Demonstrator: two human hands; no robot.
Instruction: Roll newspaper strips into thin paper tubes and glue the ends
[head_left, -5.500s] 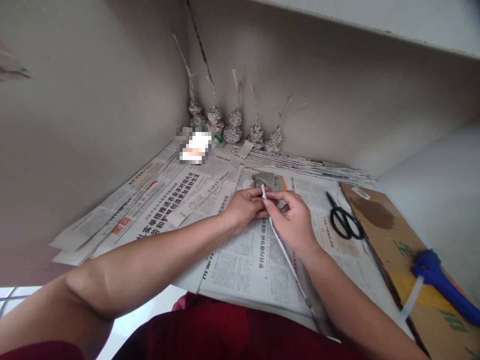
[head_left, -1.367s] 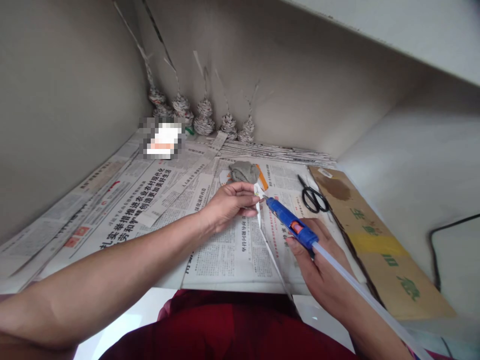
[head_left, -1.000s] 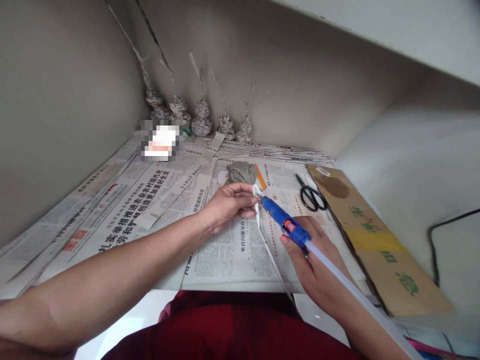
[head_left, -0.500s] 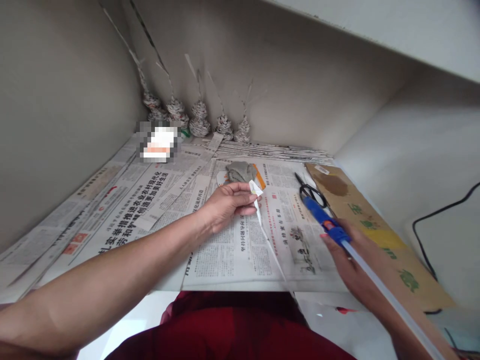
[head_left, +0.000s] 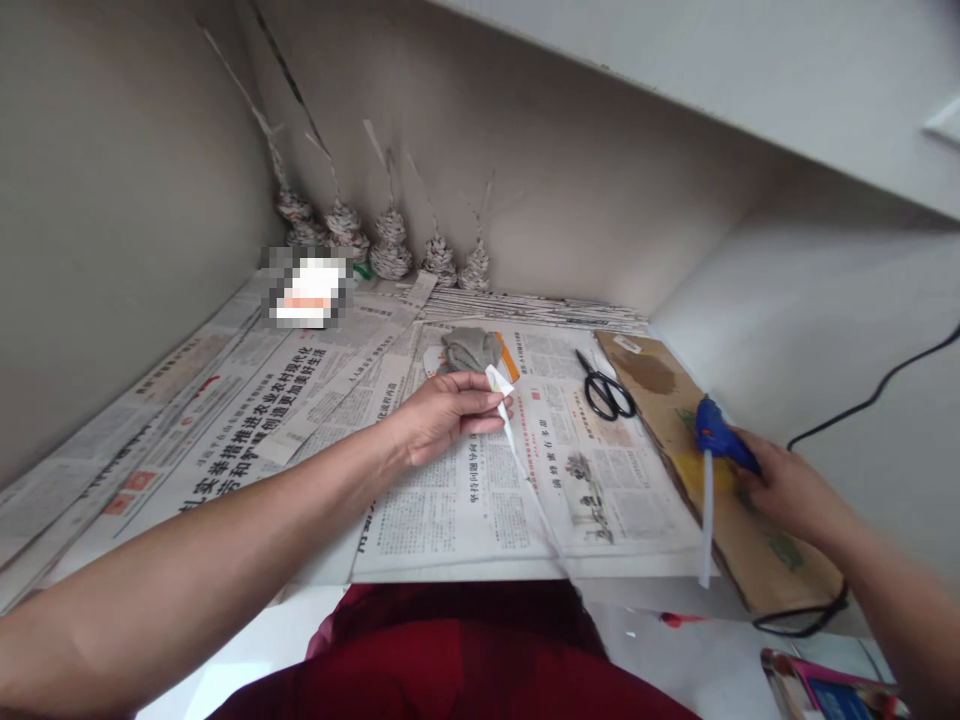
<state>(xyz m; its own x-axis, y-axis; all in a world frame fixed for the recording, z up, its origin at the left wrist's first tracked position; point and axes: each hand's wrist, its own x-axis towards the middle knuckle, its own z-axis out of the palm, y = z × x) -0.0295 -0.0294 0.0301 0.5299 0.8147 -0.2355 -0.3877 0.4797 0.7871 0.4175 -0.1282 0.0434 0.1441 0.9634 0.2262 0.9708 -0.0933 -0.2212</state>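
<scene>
Between the thumb and fingers of my left hand (head_left: 450, 412) is a thin white paper strip (head_left: 511, 432), folded at its upper end and trailing down towards the table's front edge. My right hand (head_left: 780, 485) grips the handle of a blue hot glue gun (head_left: 716, 437) above the cardboard on the right. A long whitish glue stick (head_left: 706, 520) sticks out of the gun's back. Black-handled scissors (head_left: 606, 392) lie on the newspaper between my hands. Just beyond my left fingers is a crumpled grey cloth (head_left: 471, 348).
Newspaper (head_left: 300, 400) covers the table. Several woven paper gourd shapes (head_left: 390, 245) stand along the back wall, beside a row of rolled paper sticks (head_left: 525, 305). Brown cardboard (head_left: 757, 545) lies at the right edge. A black cord (head_left: 877, 395) runs along the right wall.
My right hand has carried the glue gun right, away from the scissors to over the cardboard, and turned it. My left hand still pinches the paper strip. The view has shifted slightly.
</scene>
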